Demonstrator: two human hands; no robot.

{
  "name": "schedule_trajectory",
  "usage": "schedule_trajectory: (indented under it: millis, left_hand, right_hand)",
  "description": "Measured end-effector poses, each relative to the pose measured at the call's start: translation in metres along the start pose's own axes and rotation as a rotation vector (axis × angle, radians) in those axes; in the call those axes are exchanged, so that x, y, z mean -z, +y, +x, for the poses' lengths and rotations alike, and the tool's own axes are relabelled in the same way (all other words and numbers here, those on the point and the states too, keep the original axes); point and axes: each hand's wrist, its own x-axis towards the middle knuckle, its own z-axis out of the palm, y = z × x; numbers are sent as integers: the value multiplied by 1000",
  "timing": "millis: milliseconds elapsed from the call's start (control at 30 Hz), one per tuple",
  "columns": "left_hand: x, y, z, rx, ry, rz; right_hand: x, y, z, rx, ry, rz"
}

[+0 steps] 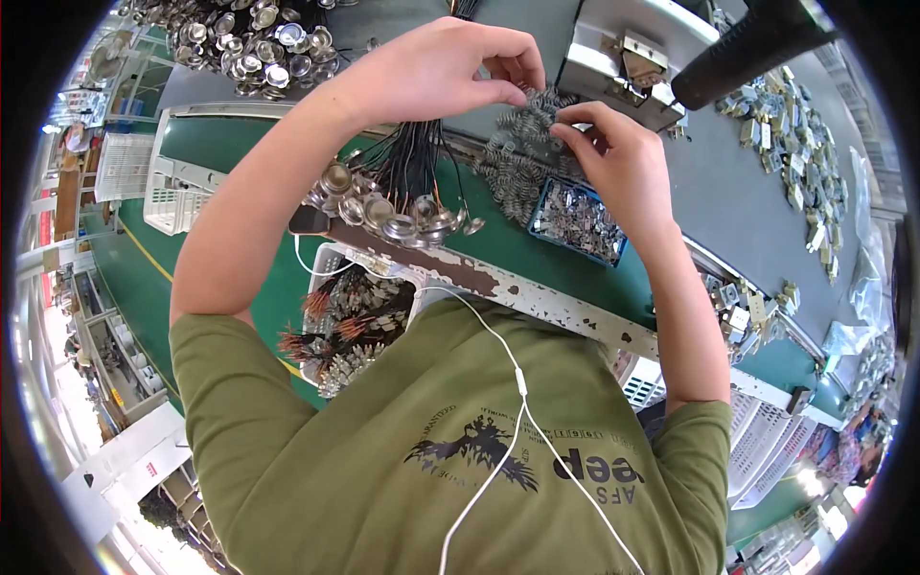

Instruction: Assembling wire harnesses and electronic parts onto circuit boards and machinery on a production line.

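Observation:
My left hand point(471, 69) is over the far side of a heap of small coil springs point(517, 158), fingers curled and thumb close to them. Anything between those fingertips is too small to make out. Just to the right, my right hand point(618, 149) has its thumb and forefinger brought together at the heap's edge. What that pinch holds, if anything, cannot be made out. A blue tray point(536, 228) of small shiny metal parts sits below the right wrist. Under the left wrist lies a bundle of black wires point(407, 165) ending in round metal cups point(398, 226).
A metal fixture point(644, 62) with a black handle point(747, 57) stands beyond my right hand. Metal pieces point(800, 163) cover the bench's right side; more metal cups point(259, 48) lie far left. A worn bench edge point(498, 285) runs before me, with a wire-filled basket point(331, 261) below.

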Motion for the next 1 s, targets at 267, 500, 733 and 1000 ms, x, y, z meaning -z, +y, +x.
schedule_trajectory:
  millis: [267,500,733,1000]
  left_hand:
    - [10,-6,5,-89,-29,-83]
    - [13,-11,17,-152,-10,-24]
    - [-1,-23,25,-434,180,139]
    - [-19,-20,7,-782,199,509]
  right_hand:
    - [9,-23,11,-44,-16,200]
    - [9,-27,28,-53,32,318]
    - [4,-22,28,-186,42,516]
    - [9,-15,6,-536,-153,917]
